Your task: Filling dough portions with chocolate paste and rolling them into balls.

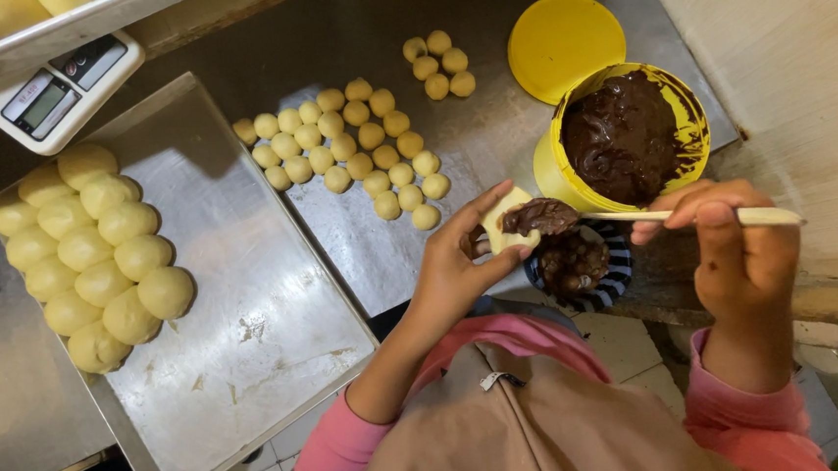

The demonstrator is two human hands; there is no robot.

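My left hand (460,262) cups a flattened disc of pale dough (499,228). My right hand (739,247) grips a thin pale spatula (654,216) whose tip lays a dab of dark chocolate filling (539,215) onto that disc. Just behind stands an open yellow tub (671,110) full of the same dark filling. Under the spatula sits a small striped bowl (611,276) with brown filling in it. Several small dough balls (353,142) lie on the metal counter beyond my left hand.
A large metal tray (248,316) at the left holds several bigger filled dough balls (86,254) in rows. A white digital scale (55,94) stands at the back left. The tub's yellow lid (563,43) lies flat behind the tub. A few more small dough balls (438,62) sit near it.
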